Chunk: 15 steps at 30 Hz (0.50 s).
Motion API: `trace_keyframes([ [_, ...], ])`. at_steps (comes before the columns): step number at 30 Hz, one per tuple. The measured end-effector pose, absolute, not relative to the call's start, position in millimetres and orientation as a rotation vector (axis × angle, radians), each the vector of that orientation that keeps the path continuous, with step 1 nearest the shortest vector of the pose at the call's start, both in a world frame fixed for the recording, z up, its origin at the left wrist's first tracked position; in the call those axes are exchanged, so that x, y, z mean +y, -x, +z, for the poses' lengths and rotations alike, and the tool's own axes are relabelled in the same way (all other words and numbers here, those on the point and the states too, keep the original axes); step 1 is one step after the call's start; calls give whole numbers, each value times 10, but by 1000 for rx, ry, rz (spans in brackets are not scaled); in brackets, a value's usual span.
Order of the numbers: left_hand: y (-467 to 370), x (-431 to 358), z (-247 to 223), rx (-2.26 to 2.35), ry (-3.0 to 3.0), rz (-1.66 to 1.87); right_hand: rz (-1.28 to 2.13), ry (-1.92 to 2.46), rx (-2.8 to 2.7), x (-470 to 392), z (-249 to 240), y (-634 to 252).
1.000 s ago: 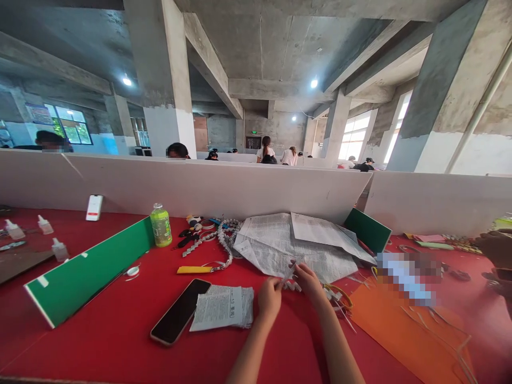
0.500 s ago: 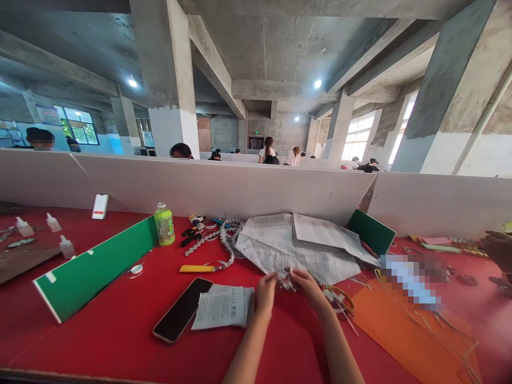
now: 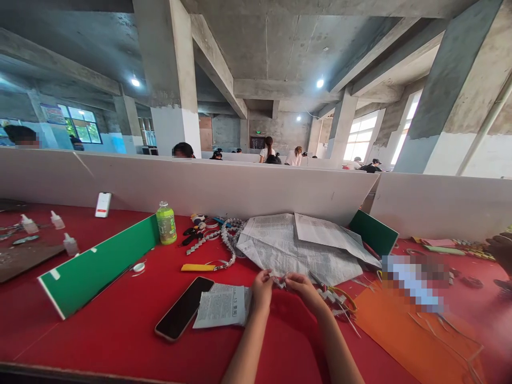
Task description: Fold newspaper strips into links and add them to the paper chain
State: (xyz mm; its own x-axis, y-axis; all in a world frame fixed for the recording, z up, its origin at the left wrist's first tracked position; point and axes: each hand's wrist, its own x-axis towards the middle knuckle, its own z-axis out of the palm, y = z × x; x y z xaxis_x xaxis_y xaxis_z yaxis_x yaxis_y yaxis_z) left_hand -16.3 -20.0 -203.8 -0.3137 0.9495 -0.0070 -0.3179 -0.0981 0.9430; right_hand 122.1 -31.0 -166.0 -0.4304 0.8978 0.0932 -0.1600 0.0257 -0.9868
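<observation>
Zigzag strip [image 3: 279,283], over the counter [image 3: 120,341] at the near side of the newspaper [image 3: 288,245], is pinched narrowly in the grip of left hand [image 3: 262,290] and right hand [image 3: 303,289], and light, even pressure should keep its folds aligned.

Number "13" on top sheet [image 3: 216,310] of small paper stack, nearer than bottle [image 3: 166,224] and to its right; Chinese characters just below number, too blurred to be sure of. Newspaper [image 3: 276,242] right of bottle: dense print, unreadable. Bottle's label, green sign [image 3: 258,132] far beyond bottle, poster [image 3: 53,113] far left of it: illegible.
</observation>
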Motion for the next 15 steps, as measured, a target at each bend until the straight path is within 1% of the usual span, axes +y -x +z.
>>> trace_keyframes([
  [5, 209, -200, -1995, 1123, -757, 1678, 1483, 943, -1537, -296, -1704, -1160],
  [9, 167, -238, -1963, 1122, -891, 1703, 1436, 1069, -1538, -257, -1779, -1104],
  [15, 119, -261, -1937, 1089, -945, 1644, 1264, 1105, -1577, -249, -1795, -1084],
])
